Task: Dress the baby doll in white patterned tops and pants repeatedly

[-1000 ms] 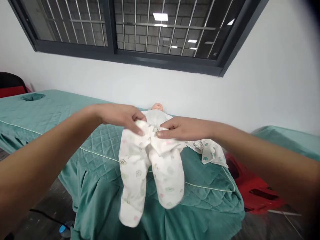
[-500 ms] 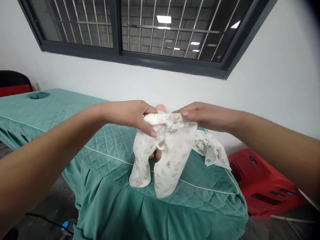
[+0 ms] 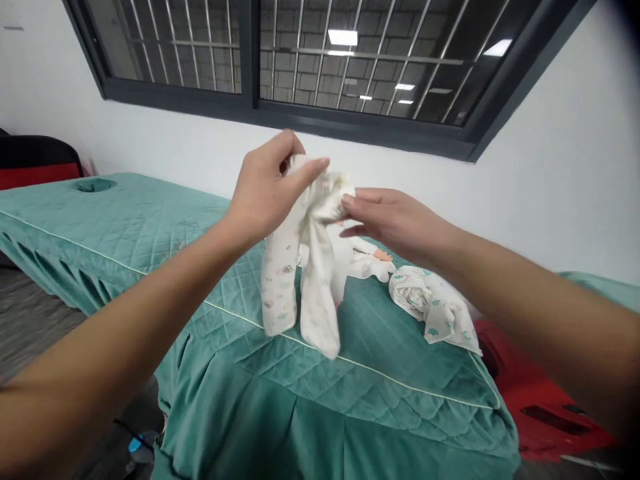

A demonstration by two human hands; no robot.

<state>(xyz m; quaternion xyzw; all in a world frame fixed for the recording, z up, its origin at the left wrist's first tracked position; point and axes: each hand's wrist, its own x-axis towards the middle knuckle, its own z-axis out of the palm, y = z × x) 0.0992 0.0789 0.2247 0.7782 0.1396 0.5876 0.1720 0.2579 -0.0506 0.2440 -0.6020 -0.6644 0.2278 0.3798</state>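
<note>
A pair of white printed baby pants (image 3: 320, 280) hangs from both hands, its two legs dangling above the bed. My left hand (image 3: 273, 183) pinches the waistband at the upper left, thumb in front. My right hand (image 3: 387, 213) grips the waistband's right side between thumb and fingers. Behind the pants lies a baby doll (image 3: 370, 253) in white clothes, mostly hidden; one small hand and a sleeve show. To its right rests a crumpled white cloth with green prints (image 3: 433, 303).
A green quilted cover (image 3: 200, 320) drapes the long bed, which has a face hole (image 3: 95, 185) at its far left. Red plastic chairs (image 3: 550, 400) stand at the right. A barred window (image 3: 350, 67) is in the wall behind; a bottle with a blue cap (image 3: 137, 445) is on the floor.
Both hands have lifted the pants higher. The waistband, spread flat before, is now bunched and twisted, with the hands closer together. The view has shifted slightly left.
</note>
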